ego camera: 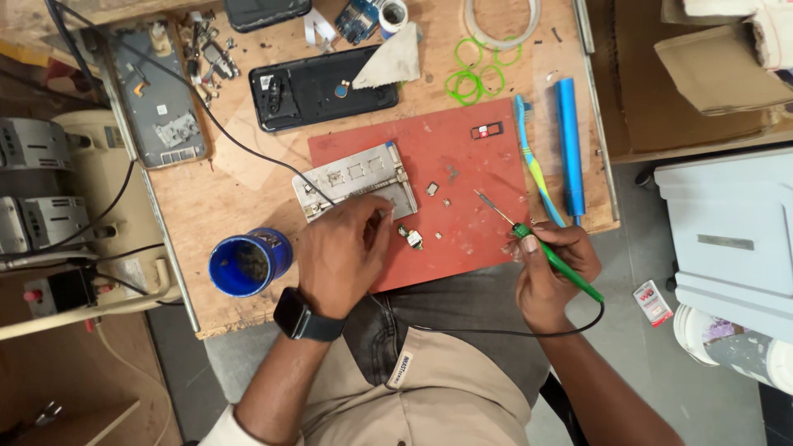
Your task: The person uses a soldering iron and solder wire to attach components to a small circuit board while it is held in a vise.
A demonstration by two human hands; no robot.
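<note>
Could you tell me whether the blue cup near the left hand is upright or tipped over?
Upright: the blue cup shows its round open mouth facing up at the camera.

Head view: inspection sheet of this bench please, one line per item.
Surface: wooden bench with a red mat on it.
Job's things: green-handled soldering iron, tip over the mat; metal board holder; small loose parts on the mat.
Clutter: black phone back cover, opened phone frame, blue cup, green rubber bands, toothbrush, blue tool, grey cloth.
Grippers: left hand rests at the holder's near edge; right hand grips the iron's handle.
Cables: iron's black cord crosses the lap; another black cable runs over the bench.
Surroundings: machine at one side, cardboard box and white cabinet at the other.
</note>
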